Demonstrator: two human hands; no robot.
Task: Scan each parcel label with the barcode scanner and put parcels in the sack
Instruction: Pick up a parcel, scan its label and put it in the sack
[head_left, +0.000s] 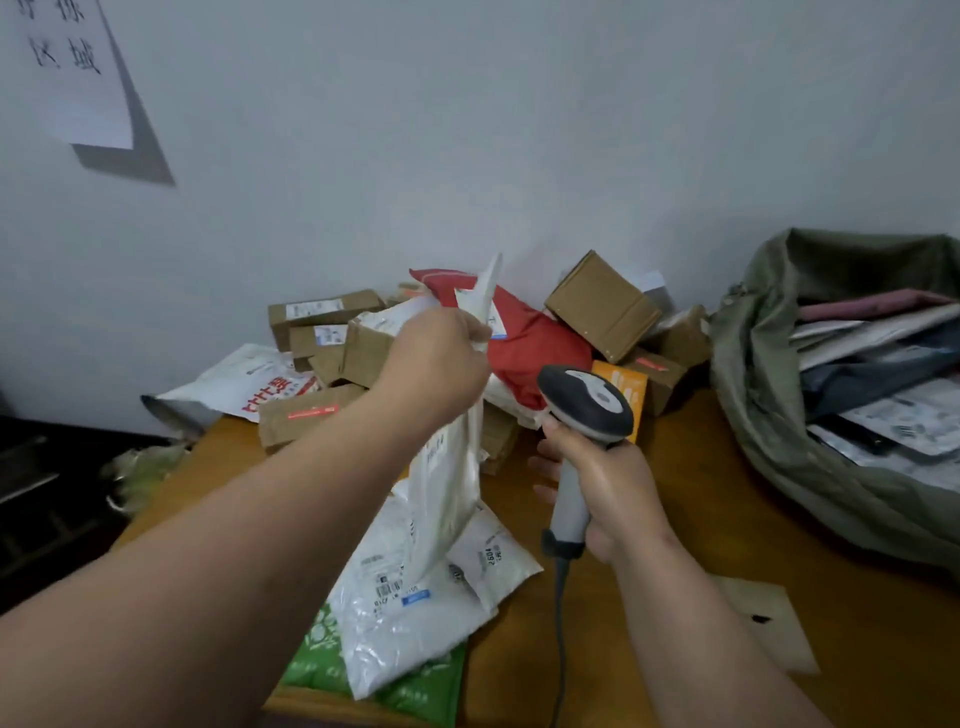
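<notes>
Left hand (434, 364) grips a white parcel (449, 483) by its top edge, raised above the counter (675, 519). Right hand (605, 491) grips the scanner (584, 415) handle. The sack (769, 415) lies at the right, holding parcels.

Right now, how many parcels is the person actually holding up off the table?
1: a white poly mailer, gripped near its top by the left hand, hanging above the pile. The right hand holds only the barcode scanner.

White parcel (447, 467) upright, lifted edge-on.
</notes>
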